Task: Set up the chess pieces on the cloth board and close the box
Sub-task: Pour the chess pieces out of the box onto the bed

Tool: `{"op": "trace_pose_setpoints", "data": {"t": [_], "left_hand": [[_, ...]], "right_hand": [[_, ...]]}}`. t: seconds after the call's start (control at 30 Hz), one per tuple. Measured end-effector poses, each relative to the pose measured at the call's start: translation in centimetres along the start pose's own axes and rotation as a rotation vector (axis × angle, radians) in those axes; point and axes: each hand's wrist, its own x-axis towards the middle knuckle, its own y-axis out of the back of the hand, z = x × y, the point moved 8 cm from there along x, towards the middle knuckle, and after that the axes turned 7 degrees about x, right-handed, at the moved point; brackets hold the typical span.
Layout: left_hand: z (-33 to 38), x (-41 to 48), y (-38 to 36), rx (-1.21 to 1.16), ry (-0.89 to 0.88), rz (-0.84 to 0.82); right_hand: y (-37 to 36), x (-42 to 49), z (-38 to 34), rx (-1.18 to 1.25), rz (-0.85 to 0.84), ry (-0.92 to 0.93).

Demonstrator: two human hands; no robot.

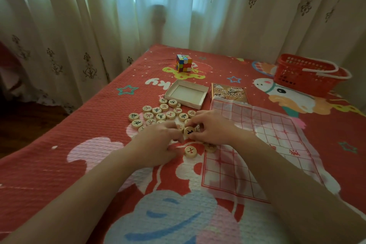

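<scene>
While both hands meet at the near edge of the loose pile, the right hand (213, 128) pinches one tilted piece (189, 132) between curled fingers and thumb. It is a pale wooden disc with a black character on its face, tipped up toward the camera. The left hand (158, 137) lies palm down just left of that disc, fingers bent onto the bed cover (79, 125). Its fingertips are close to the disc's edge; cannot tell if they grip anything.

The pile of chess pieces (158, 113) spreads beyond the left hand's fingers. All are round light-wood discs, faces up, with red or black characters, most of them touching each other. One red-marked piece (190, 151) lies flat just below the two hands, apart from the pile. Another piece (210, 147) sits under the right wrist at the cloth board's edge, partly hidden.

The cloth board (267, 137) lies flat to the right of the right hand. It is thin white fabric with a red grid and shows creases. The box tray (186, 94) sits beyond the pile, open, white inside. The box lid (229, 92), brown and printed, lies beside the tray beyond the right hand, its near edge under the board's far corner.

Further beyond the hands is a colour cube (184, 63). Far right, well apart from the hands, stands a red basket (305, 77) with white handles. Curtains (138, 16) hang behind the bed.
</scene>
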Motion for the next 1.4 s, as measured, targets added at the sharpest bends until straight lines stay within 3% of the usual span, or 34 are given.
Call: {"op": "trace_pose_setpoints", "data": {"t": [0.1, 0.2, 0.27, 0.4, 0.47, 0.67, 0.87, 1.07, 1.23, 1.4], "left_hand": [[2.3, 0.7, -1.6, 0.087, -0.079, -0.088], [2.6, 1.4, -2.4, 0.14, -0.061, -0.107], [2.4, 1.5, -2.1, 0.103, -0.042, -0.087], [0.1, 0.9, 0.1, -0.068, 0.053, 0.033], [-1.4, 0.4, 1.1, -0.108, 0.104, 0.056], [-3.6, -0.5, 0.5, -0.088, 0.159, -0.073], [-3.3, -0.6, -0.2, -0.031, 0.176, -0.115], [-3.0, -0.1, -0.4, 0.048, 0.172, -0.135], [-3.9, 0.7, 2.1, -0.048, 0.246, 0.047], [-3.2, 2.2, -0.3, 0.072, 0.209, -0.137]], "right_hand": [[0.7, 0.0, 0.4, 0.144, 0.081, -0.068], [2.3, -0.8, 1.5, 0.5, 0.178, -0.2], [3.0, -1.8, 2.2, 0.586, 0.14, -0.262], [1.5, -3.5, 3.2, 0.459, -0.152, -0.341], [0.6, -3.8, 3.5, 0.413, -0.199, -0.359], [0.9, -3.9, 2.9, 0.297, -0.165, -0.322], [-0.1, -3.9, 1.8, -0.003, -0.181, -0.249], [2.3, -2.4, 0.7, 0.095, -0.015, -0.217], [-0.2, -1.4, -0.5, -0.054, -0.127, -0.174], [1.6, -1.3, 0.7, 0.038, -0.055, -0.223]]}}
